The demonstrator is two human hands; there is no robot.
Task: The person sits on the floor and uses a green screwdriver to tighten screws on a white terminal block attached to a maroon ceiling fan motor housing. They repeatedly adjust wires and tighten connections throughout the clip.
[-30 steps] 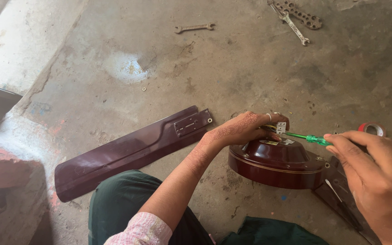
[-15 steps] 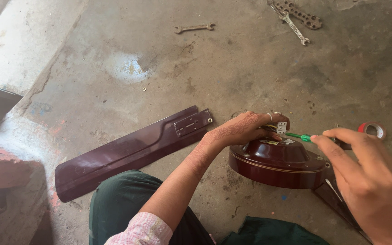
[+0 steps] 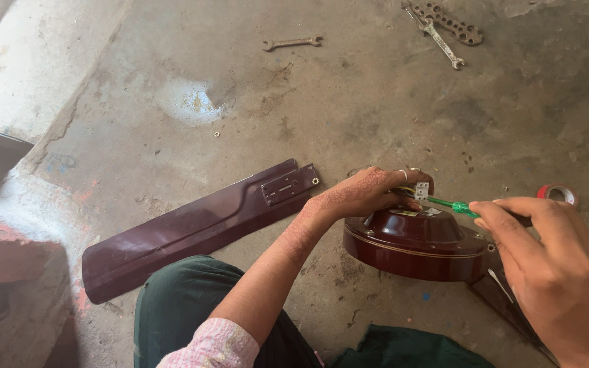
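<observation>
A dark maroon ceiling fan motor housing (image 3: 417, 249) rests on the concrete floor in front of me. My left hand (image 3: 366, 193) reaches over its top and pinches a small white connector block (image 3: 421, 191) with wires. My right hand (image 3: 560, 269) grips a green-handled screwdriver (image 3: 455, 206), its tip pointed at that block. A loose maroon fan blade (image 3: 192, 228) lies on the floor to the left of the housing, apart from it.
A spanner (image 3: 292, 43) lies at the far centre. Another wrench (image 3: 441, 42) and a perforated metal strip (image 3: 448, 19) lie far right. A roll of red tape (image 3: 557, 193) sits right of the housing. A second blade (image 3: 506, 303) pokes out under my right hand.
My right hand has shifted slightly left with the screwdriver, bringing its tip closer to the white block. My left hand and the housing have stayed put.
</observation>
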